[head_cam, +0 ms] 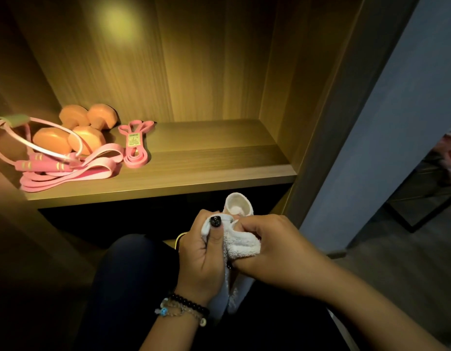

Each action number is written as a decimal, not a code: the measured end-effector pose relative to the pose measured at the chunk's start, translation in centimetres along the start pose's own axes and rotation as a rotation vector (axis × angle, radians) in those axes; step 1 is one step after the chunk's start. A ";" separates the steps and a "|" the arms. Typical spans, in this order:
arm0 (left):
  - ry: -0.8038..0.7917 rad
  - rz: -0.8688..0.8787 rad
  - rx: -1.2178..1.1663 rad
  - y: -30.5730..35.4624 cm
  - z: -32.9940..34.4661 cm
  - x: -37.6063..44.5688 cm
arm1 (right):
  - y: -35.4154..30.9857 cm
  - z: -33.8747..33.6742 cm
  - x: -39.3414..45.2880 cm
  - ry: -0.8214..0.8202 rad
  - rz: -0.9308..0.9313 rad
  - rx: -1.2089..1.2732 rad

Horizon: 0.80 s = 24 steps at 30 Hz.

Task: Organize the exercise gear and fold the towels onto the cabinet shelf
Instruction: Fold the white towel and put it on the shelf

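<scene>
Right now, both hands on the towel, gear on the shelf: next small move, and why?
Probably finish the fold in hand, then lift it to the shelf. The left hand and right hand both grip the white towel, which looks bunched, held below the shelf. The dumbbells and bands crowd the left side; the right side is bare, so it should go there.

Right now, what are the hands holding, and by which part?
Both grip one white terry towel: the left hand pinches its bunched upper edge, the right hand clasps the middle fold.
</scene>
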<state>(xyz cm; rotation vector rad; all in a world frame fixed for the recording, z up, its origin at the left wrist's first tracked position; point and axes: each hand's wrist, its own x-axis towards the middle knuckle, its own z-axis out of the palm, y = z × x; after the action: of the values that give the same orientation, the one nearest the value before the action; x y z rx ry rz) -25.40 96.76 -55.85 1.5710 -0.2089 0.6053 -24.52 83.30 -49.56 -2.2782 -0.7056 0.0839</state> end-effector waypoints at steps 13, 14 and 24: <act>-0.207 0.012 -0.120 -0.4 2.1 0.9 | 0.6 -2.1 -2.0 -0.068 0.088 0.109; -0.238 0.006 -0.156 -0.2 2.3 0.9 | 0.5 -2.3 -2.2 -0.072 0.097 0.124; -0.283 -0.028 -0.106 -0.3 3.6 0.1 | 0.9 -5.5 -4.2 -0.268 0.158 0.393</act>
<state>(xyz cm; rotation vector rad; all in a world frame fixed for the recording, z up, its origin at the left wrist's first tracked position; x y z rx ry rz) -24.23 93.29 -55.99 1.5497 -0.4237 0.3421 -26.28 77.14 -46.74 -1.9555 -0.5817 0.5625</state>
